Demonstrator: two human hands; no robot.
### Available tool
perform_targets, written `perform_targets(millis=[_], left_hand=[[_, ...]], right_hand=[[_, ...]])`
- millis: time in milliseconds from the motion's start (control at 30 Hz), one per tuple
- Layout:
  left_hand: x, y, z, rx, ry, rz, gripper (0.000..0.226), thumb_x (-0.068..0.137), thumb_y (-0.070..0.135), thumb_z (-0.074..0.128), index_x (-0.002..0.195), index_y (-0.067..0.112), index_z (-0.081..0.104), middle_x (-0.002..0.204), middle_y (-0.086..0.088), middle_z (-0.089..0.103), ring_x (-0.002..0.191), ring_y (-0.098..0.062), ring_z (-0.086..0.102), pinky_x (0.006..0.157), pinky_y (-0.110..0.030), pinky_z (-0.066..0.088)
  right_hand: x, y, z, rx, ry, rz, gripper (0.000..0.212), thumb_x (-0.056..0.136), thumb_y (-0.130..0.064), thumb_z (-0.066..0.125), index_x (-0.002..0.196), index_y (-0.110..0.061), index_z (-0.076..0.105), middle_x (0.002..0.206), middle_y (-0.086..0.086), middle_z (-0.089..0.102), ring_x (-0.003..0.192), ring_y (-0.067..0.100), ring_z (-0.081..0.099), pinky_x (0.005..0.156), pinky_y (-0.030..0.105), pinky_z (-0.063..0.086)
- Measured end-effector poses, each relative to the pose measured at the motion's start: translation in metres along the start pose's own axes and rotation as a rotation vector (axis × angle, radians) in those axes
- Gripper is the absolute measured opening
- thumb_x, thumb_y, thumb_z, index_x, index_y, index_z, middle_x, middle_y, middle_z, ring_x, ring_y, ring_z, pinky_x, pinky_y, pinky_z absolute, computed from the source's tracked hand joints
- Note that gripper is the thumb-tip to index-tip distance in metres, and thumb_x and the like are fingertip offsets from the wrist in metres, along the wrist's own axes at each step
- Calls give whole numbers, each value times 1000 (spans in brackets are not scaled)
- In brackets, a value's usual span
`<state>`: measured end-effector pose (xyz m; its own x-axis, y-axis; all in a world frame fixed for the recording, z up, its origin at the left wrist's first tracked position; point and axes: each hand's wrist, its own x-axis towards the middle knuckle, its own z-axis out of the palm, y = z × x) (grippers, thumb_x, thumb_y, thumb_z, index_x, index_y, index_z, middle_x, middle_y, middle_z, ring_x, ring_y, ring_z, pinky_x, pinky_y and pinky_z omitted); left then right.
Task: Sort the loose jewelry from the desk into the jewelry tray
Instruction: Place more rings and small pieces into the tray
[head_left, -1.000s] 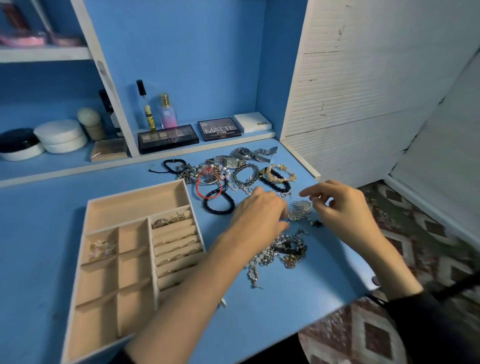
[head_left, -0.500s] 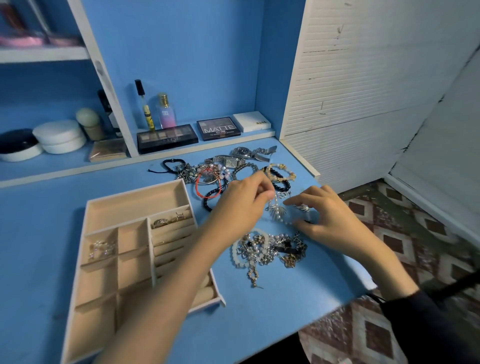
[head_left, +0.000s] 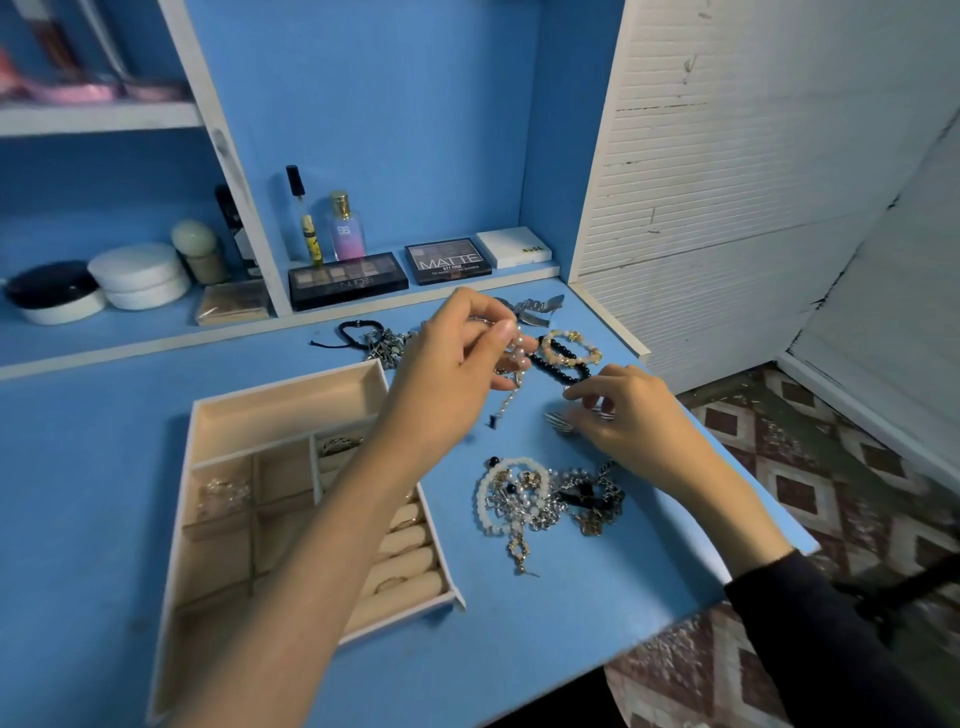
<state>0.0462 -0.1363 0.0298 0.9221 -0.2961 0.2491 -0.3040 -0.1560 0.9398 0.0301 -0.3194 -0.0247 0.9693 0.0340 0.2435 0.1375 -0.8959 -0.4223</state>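
The left hand (head_left: 447, 374) is pinching a pearl-beaded strand (head_left: 514, 353) between thumb and fingertips, holding it up over the middle of the desk (head_left: 104, 457), with its thin chain tail dangling free. Just beside it, the right hand (head_left: 634, 421) is bending its fingers over a ribbed silver piece (head_left: 558, 420) lying near the desk's right edge; whether it is gripping it I cannot tell. A tangled pile of chains and pearls (head_left: 545, 499) is lying toward the front right corner. Beaded bracelets (head_left: 566, 358) and a watch (head_left: 535, 309) are sitting along the back edge. The jewelry tray (head_left: 280, 387) is resting at the left, and the left forearm is crossing over it, covering part of its ring rolls (head_left: 410, 566).
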Motion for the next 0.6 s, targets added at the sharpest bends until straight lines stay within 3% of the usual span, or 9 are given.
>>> perform_targets(millis=[133,267,433,600], left_hand=[[-1,4,-11,-76,42,10,11,96,12,45,88,17,50,90,-6,70,80,-21,68,68,-27,55],[-4,9,-25,-123,86,10,8,95,12,45,90,13,51,90,-10,70,81,-21,69,68,-26,56],[-10,14,-45,-170,125,12,8,95,11,45,89,13,51,88,-11,69,79,-21,69,67,-26,56],[-19,16,-65,-162,160,2,7,95,11,45,90,11,51,87,-12,69,76,-18,69,68,-27,57]], right_hand=[[2,-1,3,14,14,9,14,83,-23,68,90,-12,73,82,-2,56,77,15,49,69,23,36],[-2,-5,2,19,39,14,20,80,-28,70,90,-11,72,83,3,60,76,18,53,68,25,41],[-6,-8,3,23,24,11,11,82,-15,68,89,-9,75,80,0,60,71,12,51,62,10,33],[-7,-19,8,47,56,-2,8,82,-12,67,86,-11,74,86,2,68,74,14,56,70,21,43]])
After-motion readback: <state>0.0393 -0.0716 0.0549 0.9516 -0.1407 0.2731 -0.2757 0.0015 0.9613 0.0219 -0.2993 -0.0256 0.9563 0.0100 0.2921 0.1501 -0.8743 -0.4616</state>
